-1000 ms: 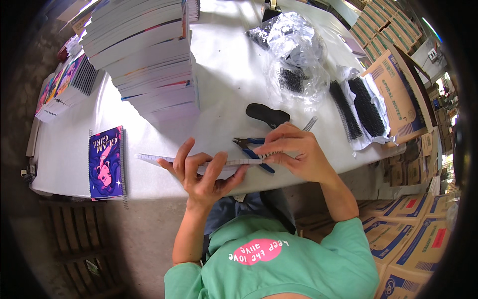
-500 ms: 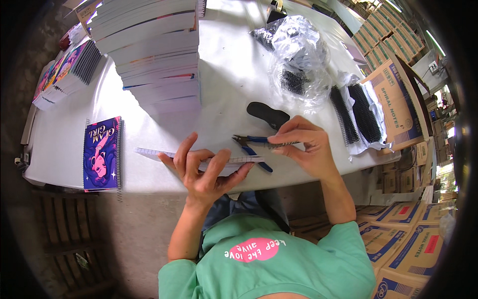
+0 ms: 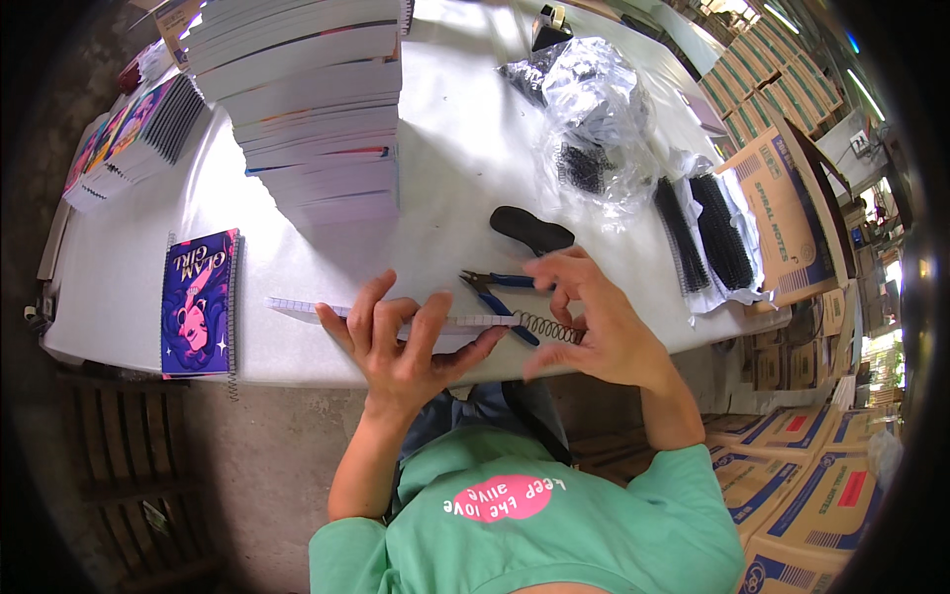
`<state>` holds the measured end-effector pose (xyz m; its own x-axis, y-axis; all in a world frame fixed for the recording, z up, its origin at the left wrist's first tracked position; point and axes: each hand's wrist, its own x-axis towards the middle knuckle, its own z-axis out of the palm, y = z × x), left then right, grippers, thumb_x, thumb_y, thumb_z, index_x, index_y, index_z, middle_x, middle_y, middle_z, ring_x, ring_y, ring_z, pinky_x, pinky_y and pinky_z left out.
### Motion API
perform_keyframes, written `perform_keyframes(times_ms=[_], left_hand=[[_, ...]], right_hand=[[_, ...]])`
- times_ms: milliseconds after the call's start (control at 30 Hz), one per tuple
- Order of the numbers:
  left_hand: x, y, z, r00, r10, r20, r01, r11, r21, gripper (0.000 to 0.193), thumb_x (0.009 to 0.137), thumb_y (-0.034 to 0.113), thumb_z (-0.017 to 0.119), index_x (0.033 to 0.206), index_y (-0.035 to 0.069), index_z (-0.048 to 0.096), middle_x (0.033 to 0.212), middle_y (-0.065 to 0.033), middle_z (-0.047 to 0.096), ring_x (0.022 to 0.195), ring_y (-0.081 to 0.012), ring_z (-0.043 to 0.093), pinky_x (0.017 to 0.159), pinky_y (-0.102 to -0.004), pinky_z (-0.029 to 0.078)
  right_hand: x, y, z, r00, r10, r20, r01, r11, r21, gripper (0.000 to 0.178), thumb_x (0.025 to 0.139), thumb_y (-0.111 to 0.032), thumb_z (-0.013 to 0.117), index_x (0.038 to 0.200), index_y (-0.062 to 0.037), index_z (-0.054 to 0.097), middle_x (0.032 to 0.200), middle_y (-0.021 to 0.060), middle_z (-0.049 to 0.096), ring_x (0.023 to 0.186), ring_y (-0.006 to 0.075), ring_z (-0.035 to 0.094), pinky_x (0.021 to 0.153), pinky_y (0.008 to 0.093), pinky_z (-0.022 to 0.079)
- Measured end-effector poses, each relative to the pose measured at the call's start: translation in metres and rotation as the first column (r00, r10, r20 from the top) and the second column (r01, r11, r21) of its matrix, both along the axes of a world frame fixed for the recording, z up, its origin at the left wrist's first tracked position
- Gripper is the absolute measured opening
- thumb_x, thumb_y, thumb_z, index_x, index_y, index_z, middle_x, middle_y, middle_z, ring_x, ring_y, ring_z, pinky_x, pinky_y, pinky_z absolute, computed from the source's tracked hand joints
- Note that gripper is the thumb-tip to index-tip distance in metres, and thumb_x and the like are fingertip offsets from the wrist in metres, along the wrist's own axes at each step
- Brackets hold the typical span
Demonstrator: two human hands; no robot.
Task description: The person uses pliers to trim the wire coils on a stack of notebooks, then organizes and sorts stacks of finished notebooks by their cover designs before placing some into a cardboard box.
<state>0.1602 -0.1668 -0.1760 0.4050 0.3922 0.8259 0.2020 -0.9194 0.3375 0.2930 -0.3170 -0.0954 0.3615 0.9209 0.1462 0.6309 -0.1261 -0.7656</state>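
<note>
My left hand [image 3: 401, 342] grips an unbound notebook [image 3: 297, 309] standing on its edge, fingers over the near face and thumb toward its right end. A dark spiral binding coil [image 3: 542, 327] runs in line with the notebook's top edge, from its right corner to my right hand [image 3: 609, 327]. The right thumb and forefinger are spread apart. The coil's outer end sits among the curled other fingers, partly hidden. Blue-handled cutting pliers [image 3: 495, 287] lie open on the table just behind the coil. Beyond them rests a black, rounded flat object [image 3: 529, 230].
A tall stack of notebooks [image 3: 317, 129] rises at the back. One bound purple-covered notebook [image 3: 201, 302] lies left; bound ones [image 3: 134, 139] are piled farther back. Black coils [image 3: 722, 233] lie on wrapping beside a carton [image 3: 782, 213]. Clear plastic bags [image 3: 599, 109] sit behind. Cartons [image 3: 821, 475] stand lower right.
My right hand has brought the coil down to the notebook's right corner, and its thumb and forefinger have parted from their pinch. The left hand keeps its hold.
</note>
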Motion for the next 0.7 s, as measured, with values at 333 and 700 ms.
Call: perform_keyframes(times_ms=[333,700], left_hand=[[-0.004,0.008,0.001,0.993,-0.114,0.009,0.114,0.993,0.007,0.043,0.053,0.049,0.081,0.074,0.017,0.060,0.077,-0.0016,0.044,0.100,-0.0266,0.052,0.108,-0.0527,0.008],[-0.012,0.009,0.005,0.993,-0.103,-0.049,0.099,0.993,-0.069,0.049,0.050,0.042,0.085,0.068,0.010,0.052,0.079,-0.0066,0.045,0.120,-0.0401,0.040,0.100,-0.0541,0.021]], right_hand=[[0.086,0.019,-0.085,0.786,-0.090,0.612,0.108,0.994,0.007,0.044,0.083,-0.005,0.055,0.126,-0.0104,0.049,0.092,0.0096,0.063,0.076,0.0218,0.062,0.067,0.0333,0.049],[0.049,0.033,-0.030,0.779,0.538,-0.322,-0.440,0.835,0.331,0.026,0.067,0.011,0.060,0.088,0.0003,0.069,0.087,0.0113,0.069,0.088,0.0173,0.066,0.079,0.0276,0.051]])
